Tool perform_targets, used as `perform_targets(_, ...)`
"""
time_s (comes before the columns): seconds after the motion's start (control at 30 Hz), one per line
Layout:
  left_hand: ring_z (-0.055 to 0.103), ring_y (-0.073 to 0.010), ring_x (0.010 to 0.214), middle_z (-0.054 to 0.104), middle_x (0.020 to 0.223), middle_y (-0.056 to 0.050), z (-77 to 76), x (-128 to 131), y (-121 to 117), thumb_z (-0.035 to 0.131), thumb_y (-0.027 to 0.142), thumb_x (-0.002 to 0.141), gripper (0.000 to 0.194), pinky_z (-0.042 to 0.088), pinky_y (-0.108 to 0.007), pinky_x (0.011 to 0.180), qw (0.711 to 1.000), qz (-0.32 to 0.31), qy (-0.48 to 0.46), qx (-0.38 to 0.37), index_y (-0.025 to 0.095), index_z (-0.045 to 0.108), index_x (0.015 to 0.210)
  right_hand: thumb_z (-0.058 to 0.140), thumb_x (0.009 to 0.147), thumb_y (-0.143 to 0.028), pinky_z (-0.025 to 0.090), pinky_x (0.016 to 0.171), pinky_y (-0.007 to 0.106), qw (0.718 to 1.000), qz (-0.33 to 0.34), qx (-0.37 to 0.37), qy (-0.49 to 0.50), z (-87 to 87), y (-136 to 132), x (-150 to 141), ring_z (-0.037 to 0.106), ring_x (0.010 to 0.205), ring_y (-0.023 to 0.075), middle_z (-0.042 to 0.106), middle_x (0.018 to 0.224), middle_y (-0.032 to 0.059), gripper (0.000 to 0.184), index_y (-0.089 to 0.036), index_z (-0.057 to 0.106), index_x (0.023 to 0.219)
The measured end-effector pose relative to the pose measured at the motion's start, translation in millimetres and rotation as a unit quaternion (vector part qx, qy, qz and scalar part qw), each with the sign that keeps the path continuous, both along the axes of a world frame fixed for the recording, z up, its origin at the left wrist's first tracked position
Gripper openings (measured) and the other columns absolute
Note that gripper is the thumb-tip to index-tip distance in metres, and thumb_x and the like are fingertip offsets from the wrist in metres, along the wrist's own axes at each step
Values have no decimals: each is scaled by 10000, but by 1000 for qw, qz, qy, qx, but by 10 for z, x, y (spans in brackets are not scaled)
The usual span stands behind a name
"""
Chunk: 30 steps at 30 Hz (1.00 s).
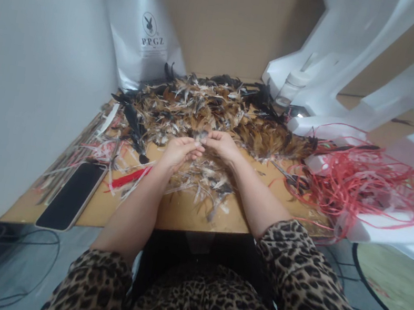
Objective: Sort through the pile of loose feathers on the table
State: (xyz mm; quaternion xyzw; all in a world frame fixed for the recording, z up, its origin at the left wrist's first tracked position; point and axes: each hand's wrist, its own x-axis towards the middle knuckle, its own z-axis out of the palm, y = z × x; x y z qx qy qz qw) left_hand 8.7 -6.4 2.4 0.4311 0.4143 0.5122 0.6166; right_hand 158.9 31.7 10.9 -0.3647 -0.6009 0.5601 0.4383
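from my remote seat, i see the phone [71, 196] at eight o'clock on the table [184, 215] and the white bag [142, 31] at eleven. at the middle, my left hand [180, 153] pinches a small feather tuft [200, 135] together with my right hand [222, 145], fingertips close together. the big feather pile [208, 104] spreads at twelve, loose feathers [208, 181] lie at six, and the tangled red ribbon [361, 190] sits at three.

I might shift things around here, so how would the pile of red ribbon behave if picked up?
The red ribbon looks floppy and light, being thin loose strands. Its crossing loops would probably snag, so one pull may drag much of the heap.
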Motion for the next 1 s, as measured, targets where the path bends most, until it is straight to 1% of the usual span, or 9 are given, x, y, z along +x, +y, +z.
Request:
perform_targets(0.1,594,-82,535,678,720,-92,17,18,-5,695,261,620,212,447,-168,494,999,18,41,9,88,632,723,675,559,-322,320,544,205,1000,-3,0,-1,18,-13,2,420,508,56,537,550,-38,231,-127,562,609)
perform_targets(0.23,597,-102,522,681,734,-111,15,27,4,688,287,619,223,452,-197,484,995,29,94,30,83,639,696,672,558,-317,314,537,207,999,-14,-2,-34,28,-17,1,398,496,52,515,524,-48,226,-122,566,600)
perform_targets(0.33,597,-103,523,682,740,-116,8,17,10,684,292,622,228,451,-197,484,995,25,90,35,82,645,703,680,553,-333,323,547,210,1000,-6,-8,-22,19,-8,-1,414,507,55,530,539,-41,245,-120,570,603)
perform_targets(0.5,590,-83,525,680,719,-105,2,5,9,685,271,626,226,438,-166,481,999,18,50,9,78,639,733,703,536,-326,343,570,209,1000,4,-9,-11,-5,18,9,447,533,62,562,572,-30,253,-120,587,624)
perform_targets(0.67,588,-67,530,678,713,-89,17,-1,-2,684,268,631,219,429,-145,482,1000,5,23,2,82,629,733,709,545,-330,347,567,207,1000,22,-13,5,-35,36,21,451,527,65,559,556,-33,243,-130,589,614)
perform_targets(0.77,597,-83,535,682,739,-96,38,-4,-12,688,285,624,243,439,-164,482,998,1,57,11,84,636,749,706,557,-328,339,559,204,999,28,-24,21,-49,41,21,451,525,62,568,564,-30,237,-127,596,621)
perform_targets(0.87,611,-107,550,684,776,-110,40,2,-12,684,307,620,264,447,-185,479,994,10,100,34,82,645,751,700,563,-304,333,557,203,999,28,-33,15,-49,42,20,462,534,61,582,582,-23,221,-119,609,643)
perform_targets(1.0,605,-108,537,684,774,-115,16,7,4,684,315,615,266,443,-191,473,992,23,118,45,81,649,736,696,565,-295,335,564,210,999,24,-27,-4,-46,44,21,459,532,63,575,570,-20,218,-111,615,648)
